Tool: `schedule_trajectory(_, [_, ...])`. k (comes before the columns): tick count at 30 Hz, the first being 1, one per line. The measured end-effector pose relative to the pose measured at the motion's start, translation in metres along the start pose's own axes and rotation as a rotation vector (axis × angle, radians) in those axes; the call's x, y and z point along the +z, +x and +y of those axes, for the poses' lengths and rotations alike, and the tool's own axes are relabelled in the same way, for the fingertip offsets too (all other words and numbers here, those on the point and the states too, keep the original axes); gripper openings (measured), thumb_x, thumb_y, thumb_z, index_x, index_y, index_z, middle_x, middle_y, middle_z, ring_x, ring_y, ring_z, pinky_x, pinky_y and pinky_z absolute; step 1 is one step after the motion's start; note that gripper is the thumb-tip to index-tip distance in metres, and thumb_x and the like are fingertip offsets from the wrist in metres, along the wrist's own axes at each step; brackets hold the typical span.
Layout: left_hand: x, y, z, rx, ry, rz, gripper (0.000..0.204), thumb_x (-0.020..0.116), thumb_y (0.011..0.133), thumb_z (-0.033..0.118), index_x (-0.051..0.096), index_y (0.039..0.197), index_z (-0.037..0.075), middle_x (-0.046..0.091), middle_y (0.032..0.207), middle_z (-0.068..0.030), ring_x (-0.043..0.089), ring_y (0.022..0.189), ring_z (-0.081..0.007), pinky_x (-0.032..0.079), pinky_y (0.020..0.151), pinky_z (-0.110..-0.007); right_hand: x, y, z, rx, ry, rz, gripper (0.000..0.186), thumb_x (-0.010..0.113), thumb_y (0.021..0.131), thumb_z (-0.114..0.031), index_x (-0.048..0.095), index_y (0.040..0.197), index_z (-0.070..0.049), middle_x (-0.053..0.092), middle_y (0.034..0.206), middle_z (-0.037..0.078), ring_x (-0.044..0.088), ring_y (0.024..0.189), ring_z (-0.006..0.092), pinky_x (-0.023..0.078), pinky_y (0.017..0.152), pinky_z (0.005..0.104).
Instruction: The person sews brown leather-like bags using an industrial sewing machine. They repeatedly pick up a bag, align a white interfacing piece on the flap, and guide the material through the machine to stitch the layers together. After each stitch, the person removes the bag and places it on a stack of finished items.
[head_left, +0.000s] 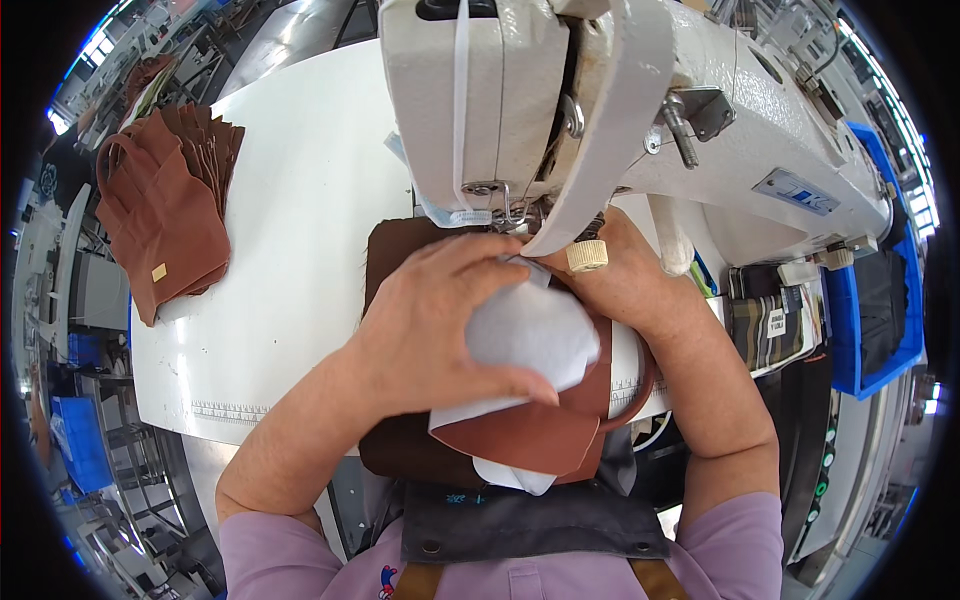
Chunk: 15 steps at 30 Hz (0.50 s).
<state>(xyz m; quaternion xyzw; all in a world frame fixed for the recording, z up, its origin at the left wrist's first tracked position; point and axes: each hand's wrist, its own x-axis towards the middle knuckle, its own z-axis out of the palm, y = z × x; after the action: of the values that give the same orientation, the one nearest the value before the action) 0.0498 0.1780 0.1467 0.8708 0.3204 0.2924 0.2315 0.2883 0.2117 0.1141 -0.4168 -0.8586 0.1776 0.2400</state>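
My left hand (425, 325) arches over a bulging piece of thin white material (535, 335), fingers spread toward the needle area and thumb stretched across its near side. My right hand (605, 265) reaches under the sewing machine head (480, 110), behind its pale curved lever; its fingers are hidden. Beneath the white material lies a reddish-brown leather piece (525, 435) with a curved strap handle (635, 400) at its right. A dark brown panel (400, 445) shows under these, on the white machine table and out past its near edge.
On the table at the left lies a stack of reddish-brown leather bag pieces (165, 210) with handles. Folded striped fabric pieces (765, 325) lie right of the machine, beside a blue bin (847, 340). A ruler scale (230, 411) runs along the table's near edge.
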Motion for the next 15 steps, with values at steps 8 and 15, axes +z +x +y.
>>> schedule_trajectory(8, [0.026,-0.019,0.007,-0.081,0.328,-0.110,0.094,0.079,0.074,0.062,0.053,0.134,-0.006,0.053,0.138,-0.0303,0.060,0.120,-0.0467,0.050,0.102,-0.055,-0.001,0.006,-0.010,0.185,0.134,-0.039,0.028,0.076,0.091,-0.025,0.076,0.107,-0.003,0.076,0.100,0.013,0.072,0.087,0.0213,0.056,0.075,0.0337])
schedule_trajectory(15, [0.030,-0.019,0.005,-0.024,0.382,-0.069,0.100,0.074,0.078,0.064,0.047,0.138,-0.012,0.055,0.131,-0.0356,0.061,0.117,-0.0489,0.052,0.099,-0.055,0.017,0.001,0.009,-0.101,0.009,0.151,0.018,0.070,0.092,-0.022,0.071,0.099,-0.005,0.064,0.073,0.015,0.063,0.064,0.0320,0.048,0.054,0.0422])
